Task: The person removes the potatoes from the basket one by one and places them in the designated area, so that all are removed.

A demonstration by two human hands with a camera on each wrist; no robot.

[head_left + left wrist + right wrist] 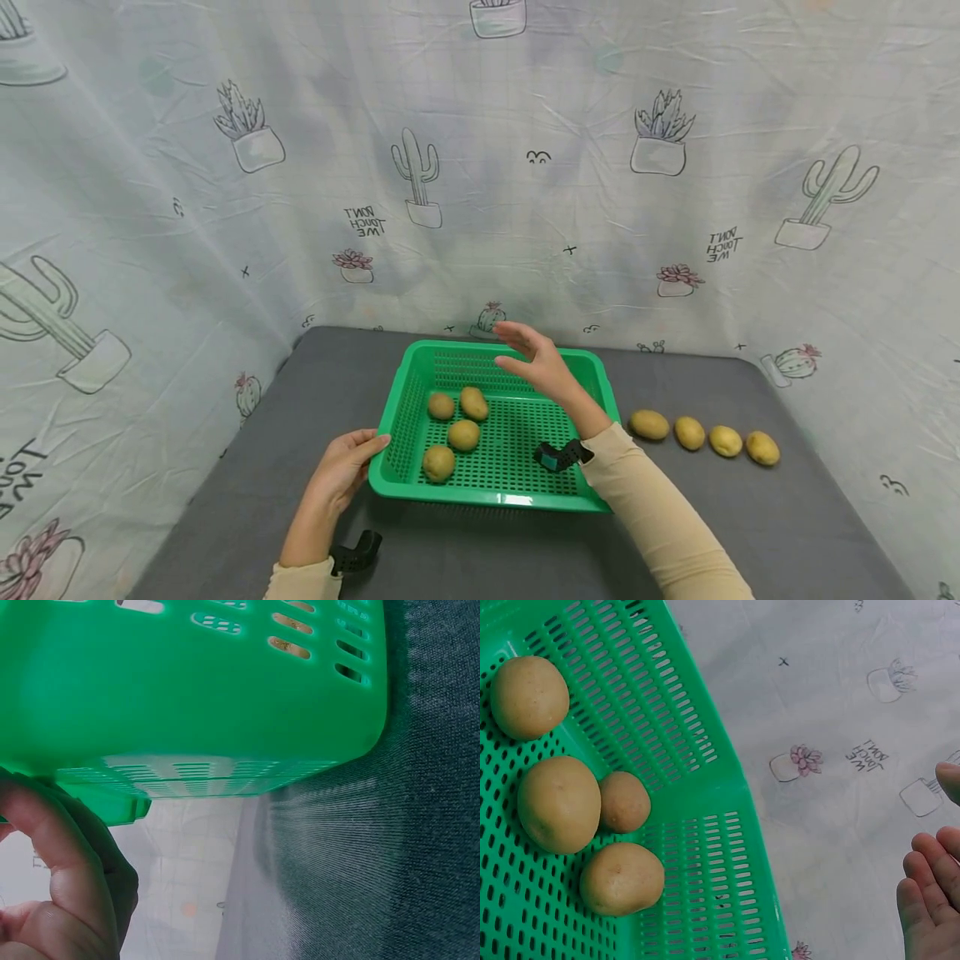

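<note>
The right sleeve [667, 517] lies nearest us; from the right hand [542, 365], thumb and fingers apart, potatoes [464, 435] in the basket [480, 497] sit toward seven o'clock, outer potatoes [649, 425] toward four; the left hand [341, 467] pinches the rim.

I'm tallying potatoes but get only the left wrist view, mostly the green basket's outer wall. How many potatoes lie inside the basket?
Observer: Four potatoes lie in the green basket.
Operator: Are there any outside it?
Observer: Yes, four other potatoes form a row on the grey table, to the right of the basket.
Operator: Does the right hand have one too?
Observer: No, the right hand is raised with nothing in it.
</note>
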